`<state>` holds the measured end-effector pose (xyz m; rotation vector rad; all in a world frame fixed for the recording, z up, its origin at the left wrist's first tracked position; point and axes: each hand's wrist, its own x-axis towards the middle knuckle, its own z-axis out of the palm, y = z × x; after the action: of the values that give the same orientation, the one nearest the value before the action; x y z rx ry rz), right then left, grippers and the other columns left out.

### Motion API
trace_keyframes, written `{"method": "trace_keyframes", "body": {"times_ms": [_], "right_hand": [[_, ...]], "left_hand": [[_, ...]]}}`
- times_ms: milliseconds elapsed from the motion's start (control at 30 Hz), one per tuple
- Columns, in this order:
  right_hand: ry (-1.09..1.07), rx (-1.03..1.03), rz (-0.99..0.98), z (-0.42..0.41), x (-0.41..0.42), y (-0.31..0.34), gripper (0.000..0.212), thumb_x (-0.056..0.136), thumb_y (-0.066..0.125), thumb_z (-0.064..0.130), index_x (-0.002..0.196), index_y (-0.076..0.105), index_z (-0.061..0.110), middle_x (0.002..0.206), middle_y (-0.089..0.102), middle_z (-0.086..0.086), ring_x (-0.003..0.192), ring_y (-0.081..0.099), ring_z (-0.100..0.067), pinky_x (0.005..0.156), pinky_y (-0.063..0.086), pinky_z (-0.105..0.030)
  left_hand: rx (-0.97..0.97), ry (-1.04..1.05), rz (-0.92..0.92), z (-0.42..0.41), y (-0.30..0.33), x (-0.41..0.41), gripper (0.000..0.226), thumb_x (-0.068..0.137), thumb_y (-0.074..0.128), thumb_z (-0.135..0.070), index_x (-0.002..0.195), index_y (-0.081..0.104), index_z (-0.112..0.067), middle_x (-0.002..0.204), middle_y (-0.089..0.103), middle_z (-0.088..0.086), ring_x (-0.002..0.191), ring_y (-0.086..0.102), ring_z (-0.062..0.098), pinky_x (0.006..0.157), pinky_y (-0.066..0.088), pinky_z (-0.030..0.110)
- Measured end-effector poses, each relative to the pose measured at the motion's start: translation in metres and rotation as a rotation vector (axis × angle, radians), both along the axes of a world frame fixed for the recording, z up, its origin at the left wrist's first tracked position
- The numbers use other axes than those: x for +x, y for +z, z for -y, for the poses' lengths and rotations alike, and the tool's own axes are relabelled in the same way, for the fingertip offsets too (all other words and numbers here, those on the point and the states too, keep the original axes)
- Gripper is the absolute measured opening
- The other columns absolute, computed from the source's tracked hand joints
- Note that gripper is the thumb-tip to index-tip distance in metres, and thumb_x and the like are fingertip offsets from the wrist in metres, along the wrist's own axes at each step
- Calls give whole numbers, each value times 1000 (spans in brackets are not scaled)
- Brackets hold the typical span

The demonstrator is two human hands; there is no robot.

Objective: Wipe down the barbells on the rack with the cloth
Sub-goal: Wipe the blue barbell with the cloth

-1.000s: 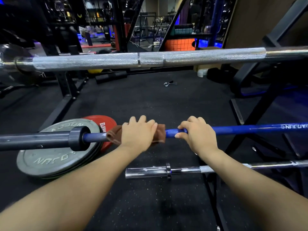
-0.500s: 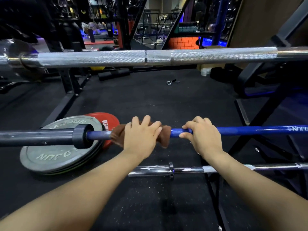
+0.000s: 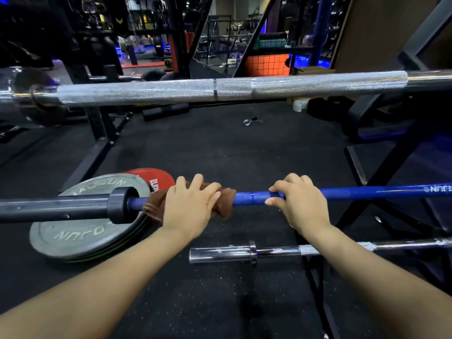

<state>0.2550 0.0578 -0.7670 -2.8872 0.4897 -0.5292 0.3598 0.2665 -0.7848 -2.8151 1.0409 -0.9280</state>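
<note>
Left hand [image 3: 189,206]: fingers wrapped round brown cloth [image 3: 226,204] on blue bar [image 3: 354,193]. Right hand [image 3: 297,204]: fingers gripping bar bare, beside cloth.

The weight plates [image 3: 80,238] lie on the floor [image 3: 220,155] left, below the middle barbell [image 3: 354,193], between two others.

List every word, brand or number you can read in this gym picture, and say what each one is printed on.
"ELE...", white letters cut off by the cloth, on the red plate.
Raised lettering on the grey plate, upside down near the bottom and partly hidden at the top: too unclear to quote.
White lettering on the blue barbell, far right: upside down, cut by the frame edge, not readable.
No numbers readable.
</note>
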Motion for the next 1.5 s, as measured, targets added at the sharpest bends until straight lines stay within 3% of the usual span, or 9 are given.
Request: {"method": "trace_keyframes", "body": {"times_ms": [100, 200, 267, 500, 700, 900, 1133, 1367, 1500], "right_hand": [[-7, -20, -3, 0, 0, 1, 31, 87, 59, 48, 112, 64, 31, 107, 53, 6, 103, 43, -19, 72, 38, -29], [-23, -65, -25, -2, -1, 3, 23, 92, 56, 40, 111, 63, 30, 109, 52, 5, 103, 43, -20, 69, 32, -28], [-30, -52, -38, -2, -3, 4, 25, 92, 56, 40, 113, 63, 30, 110, 52, 5, 105, 43, -20, 69, 32, -28], [-25, 40, -20, -7, -4, 8, 32, 88, 60, 45, 116, 64, 29, 106, 54, 6, 105, 42, -17, 69, 36, -29], [-62, 56, -99, -19, 1, 20, 30, 90, 61, 38, 117, 65, 24, 110, 53, 2, 110, 41, -20, 74, 40, -32], [110, -1, -112, -54, 18, 15, 36, 93, 57, 38, 127, 58, 28, 117, 51, 4, 111, 42, -18, 75, 38, -30], [104, -121, -101, -50, 23, 9, 32, 95, 51, 45, 124, 58, 33, 112, 52, 10, 104, 45, -14, 66, 35, -28], [101, -110, -97, -47, 25, 7, 33, 92, 54, 46, 123, 59, 34, 110, 52, 9, 105, 44, -14, 68, 35, -28], [91, -50, -85, -48, 24, 9, 33, 90, 58, 44, 121, 62, 32, 109, 54, 10, 104, 44, -14, 68, 34, -28]], "left_hand": [[0, -31, -19, 48, 7, -15, 35, 93, 31, -46, 94, 65, -34, 88, 56, -2, 71, 49, 29, 52, 34, 31], [100, -41, -81, 79, 12, -23, 27, 100, 30, -44, 114, 51, -33, 112, 48, -2, 95, 46, 27, 63, 33, 35], [136, -66, -134, 74, 12, -21, 30, 101, 29, -46, 124, 44, -35, 118, 43, -2, 100, 44, 26, 65, 32, 33], [37, -64, -2, -30, 0, 16, 43, 90, 28, -46, 100, 68, -32, 85, 55, 2, 61, 45, 25, 55, 47, 32], [-96, -88, -93, -57, -2, 15, 29, 86, 61, -32, 114, 65, -26, 102, 58, 9, 75, 50, 32, 75, 49, 40], [-190, 58, -134, -66, -6, 10, 61, 82, 36, -69, 126, 56, -32, 118, 56, 7, 99, 53, 33, 92, 47, 45], [-176, 118, 12, -39, -18, 6, 57, 83, 34, -70, 117, 62, -34, 107, 58, 6, 82, 54, 33, 79, 43, 47], [-116, 99, -46, -6, -5, 6, 54, 84, 24, -71, 90, 64, -35, 86, 53, -2, 64, 55, 24, 58, 35, 33], [-80, 9, -15, -18, -3, 6, 47, 86, 27, -59, 98, 65, -35, 92, 57, -1, 66, 57, 24, 57, 38, 33]]}}
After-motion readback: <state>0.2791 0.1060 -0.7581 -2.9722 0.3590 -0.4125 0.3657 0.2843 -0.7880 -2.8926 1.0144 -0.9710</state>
